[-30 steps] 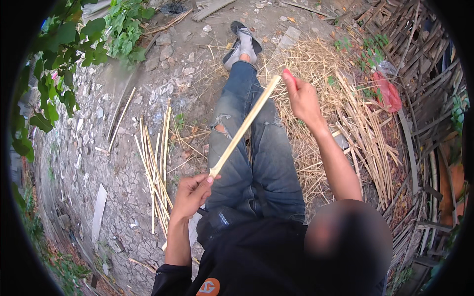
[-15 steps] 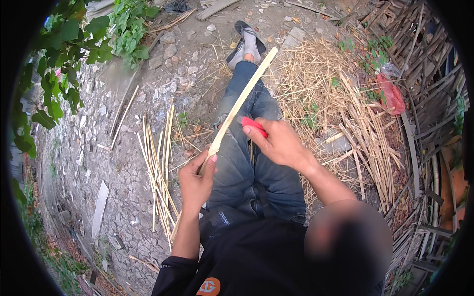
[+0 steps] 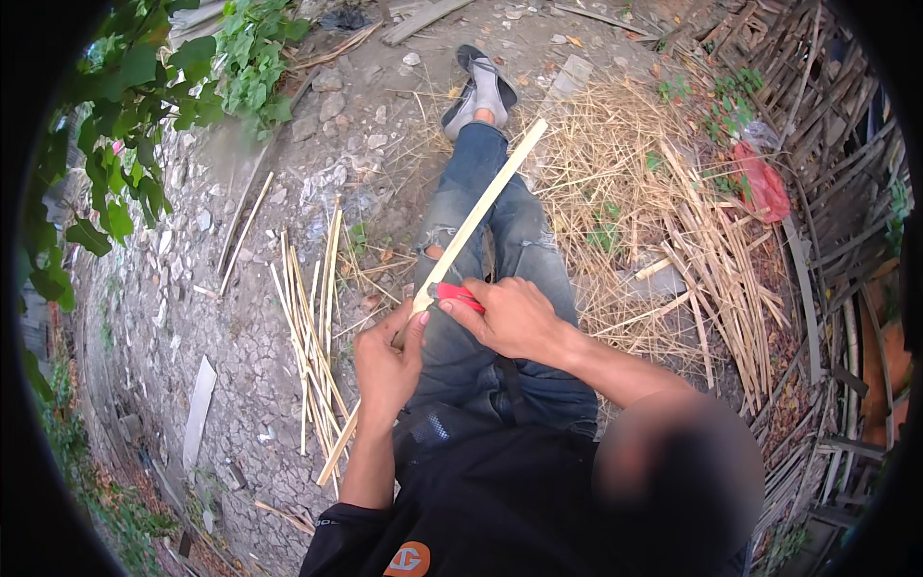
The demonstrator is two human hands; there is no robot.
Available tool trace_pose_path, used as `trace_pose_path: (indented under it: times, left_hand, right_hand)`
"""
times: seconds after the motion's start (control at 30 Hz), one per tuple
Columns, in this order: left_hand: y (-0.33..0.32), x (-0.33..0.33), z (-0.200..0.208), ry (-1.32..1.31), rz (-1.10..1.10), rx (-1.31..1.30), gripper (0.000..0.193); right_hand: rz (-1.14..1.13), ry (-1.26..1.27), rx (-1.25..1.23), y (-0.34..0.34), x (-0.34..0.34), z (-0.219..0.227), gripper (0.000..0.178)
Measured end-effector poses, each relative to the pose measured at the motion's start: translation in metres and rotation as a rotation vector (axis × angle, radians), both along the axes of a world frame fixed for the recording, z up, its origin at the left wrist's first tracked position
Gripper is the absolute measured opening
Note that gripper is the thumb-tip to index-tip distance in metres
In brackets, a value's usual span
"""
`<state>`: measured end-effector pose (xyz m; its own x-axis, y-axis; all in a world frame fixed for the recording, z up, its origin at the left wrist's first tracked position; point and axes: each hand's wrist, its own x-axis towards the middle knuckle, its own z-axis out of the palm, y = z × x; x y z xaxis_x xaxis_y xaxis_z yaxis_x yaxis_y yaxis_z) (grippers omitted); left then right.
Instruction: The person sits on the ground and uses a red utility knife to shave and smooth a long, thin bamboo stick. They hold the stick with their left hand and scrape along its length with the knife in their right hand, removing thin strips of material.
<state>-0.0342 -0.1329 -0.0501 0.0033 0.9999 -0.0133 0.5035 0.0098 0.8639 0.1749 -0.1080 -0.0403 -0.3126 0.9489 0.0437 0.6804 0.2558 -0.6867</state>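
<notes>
- Head view, looking down: the left hand [image 3: 386, 361] has a closed grip, thumb and fingers pinching a pale strip [image 3: 486, 207] near its lower part.
- The strip slants up and right from that hand, over the jeans [image 3: 543, 279], its far end free near the shoes [image 3: 481, 91].
- The right hand [image 3: 519, 317] has its grip closed round a red tool [image 3: 463, 294], whose small grey tip meets the strip just above the left thumb.
- Most of the tool is hidden by the fingers; the tip is too small to make out fully.
- A pale length shows below the left wrist; whether it is the same strip, I cannot tell.
- A blurred patch [image 3: 678, 481] covers the right elbow.
- Loose sticks [image 3: 312, 356] lie on the ground at left, straw [image 3: 596, 144] at right; the fisheye's black rim cuts off the leaves [image 3: 135, 87].
</notes>
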Motion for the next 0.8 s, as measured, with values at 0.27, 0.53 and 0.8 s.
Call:
trace_pose_path:
  times: [0.27, 0.53, 0.8]
  left_hand:
    - [0.001, 0.004, -0.006, -0.030, 0.016, 0.029, 0.031]
    - [0.001, 0.000, -0.007, 0.081, 0.012, 0.014, 0.032]
    - [-0.006, -0.018, 0.001, 0.213, -0.094, 0.018, 0.031]
  right_hand:
    - [0.071, 0.080, -0.075, 0.002, 0.004, -0.003, 0.052]
    - [0.003, -0.060, -0.014, 0.009, -0.001, -0.005, 0.055]
    - [-0.325, -0.191, -0.035, 0.057, 0.044, -0.025, 0.064]
